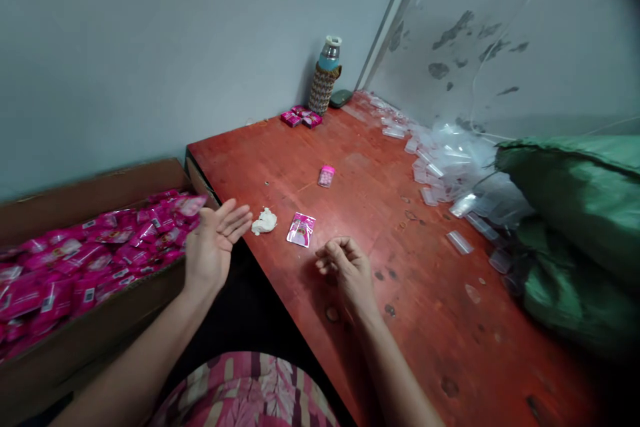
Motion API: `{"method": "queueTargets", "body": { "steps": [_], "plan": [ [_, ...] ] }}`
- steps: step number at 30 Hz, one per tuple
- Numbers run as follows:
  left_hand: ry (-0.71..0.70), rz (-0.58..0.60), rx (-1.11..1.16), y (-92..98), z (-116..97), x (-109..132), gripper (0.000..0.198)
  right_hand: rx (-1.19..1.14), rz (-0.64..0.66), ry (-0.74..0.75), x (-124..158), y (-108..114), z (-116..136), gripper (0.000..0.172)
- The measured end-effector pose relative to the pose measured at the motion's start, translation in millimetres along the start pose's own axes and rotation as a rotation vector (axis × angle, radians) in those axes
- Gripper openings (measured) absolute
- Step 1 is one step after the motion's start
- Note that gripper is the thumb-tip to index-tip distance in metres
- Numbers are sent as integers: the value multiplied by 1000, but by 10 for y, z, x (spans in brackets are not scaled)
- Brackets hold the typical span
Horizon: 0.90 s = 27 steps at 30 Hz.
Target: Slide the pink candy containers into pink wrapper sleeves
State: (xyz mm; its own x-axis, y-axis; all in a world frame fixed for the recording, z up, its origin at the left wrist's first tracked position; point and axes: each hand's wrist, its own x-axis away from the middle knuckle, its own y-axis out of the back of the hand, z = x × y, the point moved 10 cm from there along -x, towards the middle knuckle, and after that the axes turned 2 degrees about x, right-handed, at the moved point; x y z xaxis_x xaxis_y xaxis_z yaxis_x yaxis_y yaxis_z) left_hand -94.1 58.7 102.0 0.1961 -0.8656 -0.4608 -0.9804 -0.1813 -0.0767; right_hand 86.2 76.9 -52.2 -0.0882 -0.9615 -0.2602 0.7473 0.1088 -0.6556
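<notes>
Glossy pink packet, flat, beside crumpled white lump on worn red table. Left hand spread wide, palm up, empty; right hand curled closed, knuckles up.

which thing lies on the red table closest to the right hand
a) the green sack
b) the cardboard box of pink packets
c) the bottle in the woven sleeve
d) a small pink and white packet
d: the small pink and white packet lies flat on the red table just ahead of the curled right hand, while the bottle stands far back in the corner.
</notes>
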Motion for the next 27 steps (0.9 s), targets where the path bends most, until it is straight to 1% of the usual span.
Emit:
{"method": "queueTargets", "body": {
  "steps": [1,2,4,5,6,7,8,10,14,18,20,22,25,26,27],
  "plan": [
    [-86,70,-228,-75,-18,-19,58,22,-17,-3,-4,38,-15,34],
    [-208,163,-499,-218,-11,-7,50,40,-18,-6,-6,51,-29,34],
    [-544,364,-1050,-614,118,131,43,74,15,-7,-1,19,-51,34],
    [-699,433,-1256,-778,236,216,42,89,36,-13,5,-6,-66,34],
    [-812,467,-1392,-890,350,276,41,107,49,-21,12,-24,-82,34],
    [-874,479,-1480,-956,449,301,40,122,58,-26,19,-34,-93,34],
    [-891,479,-1535,-987,528,297,37,136,60,-30,23,-35,-101,34],
    [-906,473,-1565,-1006,595,282,32,152,54,-27,23,-19,-98,34],
    [-941,451,-1563,-981,554,284,24,189,21,-22,-32,28,-95,35],
    [-984,437,-1497,-979,472,370,23,250,-87,89,-172,70,-20,37],
    [-1001,428,-1465,-997,438,433,25,192,-90,112,-255,39,-17,43],
    [-1012,440,-1427,-1029,405,497,26,68,-66,87,-331,6,-39,45],
    [-947,452,-1298,-1037,321,509,33,-35,-81,73,-392,35,-4,47],
    [-889,450,-1239,-1019,296,476,38,-38,-95,76,-401,57,20,48],
    [-799,445,-1177,-988,290,416,43,-32,-102,77,-408,68,40,50]
  ]
}}
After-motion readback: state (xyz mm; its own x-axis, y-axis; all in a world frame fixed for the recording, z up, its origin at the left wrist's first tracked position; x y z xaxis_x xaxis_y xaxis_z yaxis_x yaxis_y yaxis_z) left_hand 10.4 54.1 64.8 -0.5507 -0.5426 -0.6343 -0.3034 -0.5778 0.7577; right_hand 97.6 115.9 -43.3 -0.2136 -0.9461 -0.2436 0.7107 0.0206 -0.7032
